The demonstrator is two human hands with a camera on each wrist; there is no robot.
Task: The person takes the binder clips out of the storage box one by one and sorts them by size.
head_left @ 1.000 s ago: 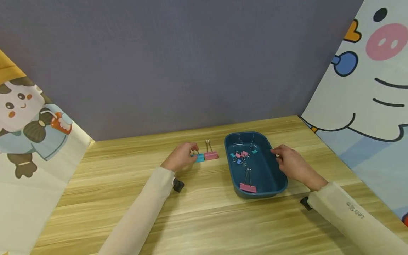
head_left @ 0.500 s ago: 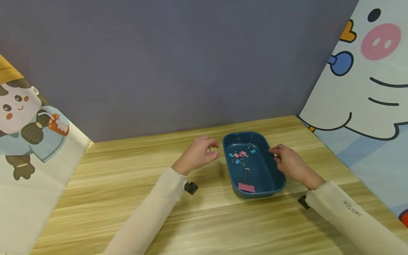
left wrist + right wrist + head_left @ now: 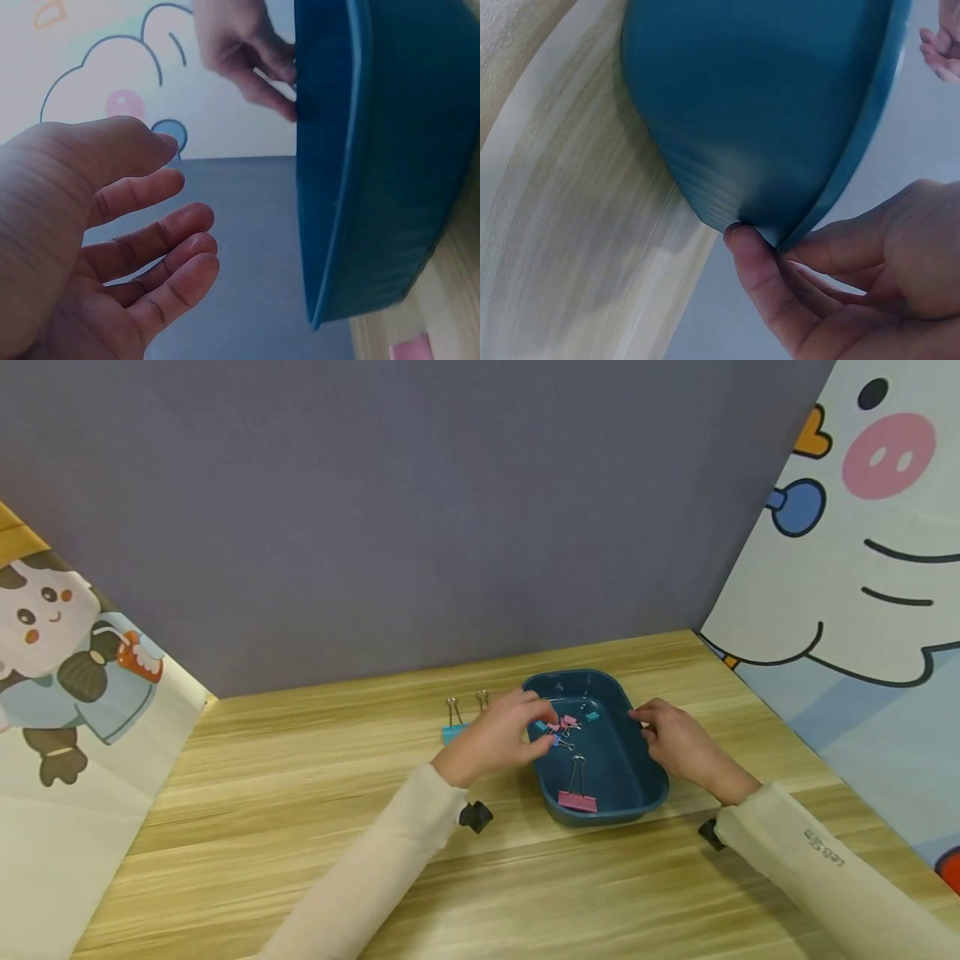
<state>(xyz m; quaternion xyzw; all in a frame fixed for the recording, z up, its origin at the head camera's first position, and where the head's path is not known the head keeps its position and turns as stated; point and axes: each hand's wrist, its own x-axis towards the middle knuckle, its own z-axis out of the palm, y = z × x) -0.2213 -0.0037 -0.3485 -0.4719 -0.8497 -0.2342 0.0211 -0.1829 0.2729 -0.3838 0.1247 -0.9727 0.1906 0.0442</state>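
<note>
Only text is small dark lettering on the right sleeve, near right, upside down in head view, seems to start "Lets", rest too small and blurred to read.

Soft shadows; dim wrist views, perhaps slightly blurry.

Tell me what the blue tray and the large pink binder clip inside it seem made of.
Blue tray: probably molded plastic; its surface looks smooth and softly shiny. Large pink binder clip: likely painted metal; its thin handles look like silvery wire.
</note>
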